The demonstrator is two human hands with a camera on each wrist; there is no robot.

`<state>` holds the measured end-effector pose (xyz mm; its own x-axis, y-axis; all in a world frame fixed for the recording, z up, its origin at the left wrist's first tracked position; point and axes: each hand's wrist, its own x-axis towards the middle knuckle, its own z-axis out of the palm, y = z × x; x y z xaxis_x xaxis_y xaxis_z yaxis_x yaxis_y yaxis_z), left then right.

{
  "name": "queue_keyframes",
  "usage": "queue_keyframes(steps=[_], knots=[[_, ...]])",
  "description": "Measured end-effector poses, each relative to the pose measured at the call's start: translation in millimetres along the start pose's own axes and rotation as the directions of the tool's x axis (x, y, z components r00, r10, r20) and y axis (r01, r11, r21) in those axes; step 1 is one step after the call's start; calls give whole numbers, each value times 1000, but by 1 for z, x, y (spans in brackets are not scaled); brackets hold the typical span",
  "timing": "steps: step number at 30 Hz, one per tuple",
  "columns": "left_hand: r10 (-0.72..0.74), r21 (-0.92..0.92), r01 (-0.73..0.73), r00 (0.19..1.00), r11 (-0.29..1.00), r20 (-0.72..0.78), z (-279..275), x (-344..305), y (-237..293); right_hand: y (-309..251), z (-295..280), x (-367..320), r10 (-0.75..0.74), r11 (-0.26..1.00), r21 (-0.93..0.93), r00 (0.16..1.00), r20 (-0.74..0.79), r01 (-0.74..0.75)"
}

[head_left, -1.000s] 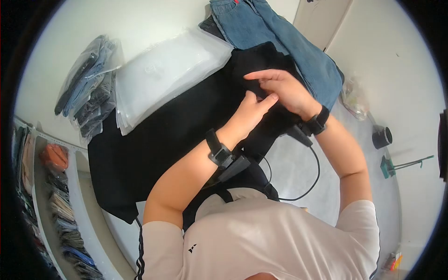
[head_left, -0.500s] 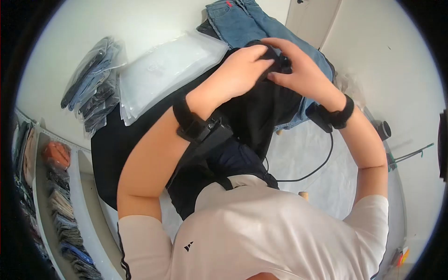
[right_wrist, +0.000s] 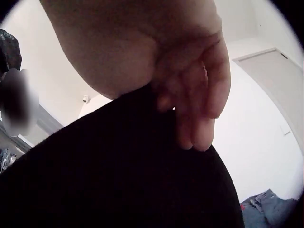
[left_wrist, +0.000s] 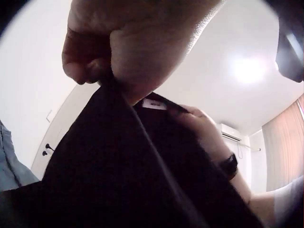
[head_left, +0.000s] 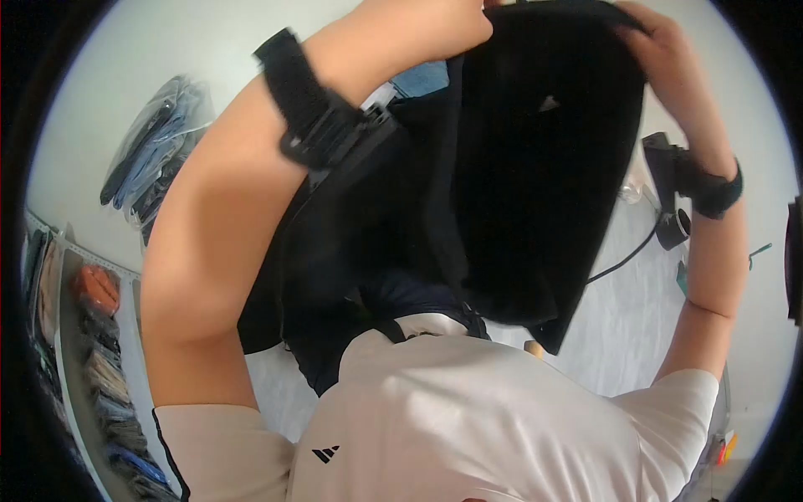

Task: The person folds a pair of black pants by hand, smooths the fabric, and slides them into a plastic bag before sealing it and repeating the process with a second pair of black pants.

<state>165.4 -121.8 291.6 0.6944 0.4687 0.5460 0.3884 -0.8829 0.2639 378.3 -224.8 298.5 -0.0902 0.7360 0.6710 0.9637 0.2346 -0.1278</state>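
A black garment (head_left: 544, 184) hangs spread between my two hands in the head view, its lower edge near my waist. My left hand (head_left: 443, 29) grips one upper corner, fingers curled tightly in the left wrist view. My right hand (head_left: 665, 42) pinches the opposite upper corner. A small white label (left_wrist: 154, 104) shows on the inside of the garment's top edge, between the hands. In the right wrist view, the thumb side of the right hand (right_wrist: 190, 85) presses the cloth while other fingers lie over it.
Blue jeans (head_left: 422, 79) show behind the garment. Bagged folded clothes (head_left: 163, 142) are stacked at the left by the wall. A shelf (head_left: 75, 335) of folded clothes stands at lower left. A dark bin (head_left: 673, 230) and a cable (head_left: 627, 255) lie to the right.
Both hands have risen and spread apart, lifting the black garment off the pile and opening it out. It now covers the stack of clear bags and most of the jeans.
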Motion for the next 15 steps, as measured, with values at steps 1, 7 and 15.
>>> queue_keyframes(steps=[1, 7, 15], knots=[[5, -5, -5, 1000, 1000, 2, 2, 5, -4, -15, -7, -3, 41, 999, -22, 994, -96, -44], [34, 190, 1, 982, 982, -183, 33, 49, -55, 123, -74, -4, 150, 988, -30, 986, 67, -149], [-46, 137, 55, 996, 989, -74, 55, 86, -62, 163, -40, -65, 223, 940, -301, 958, 180, -162]])
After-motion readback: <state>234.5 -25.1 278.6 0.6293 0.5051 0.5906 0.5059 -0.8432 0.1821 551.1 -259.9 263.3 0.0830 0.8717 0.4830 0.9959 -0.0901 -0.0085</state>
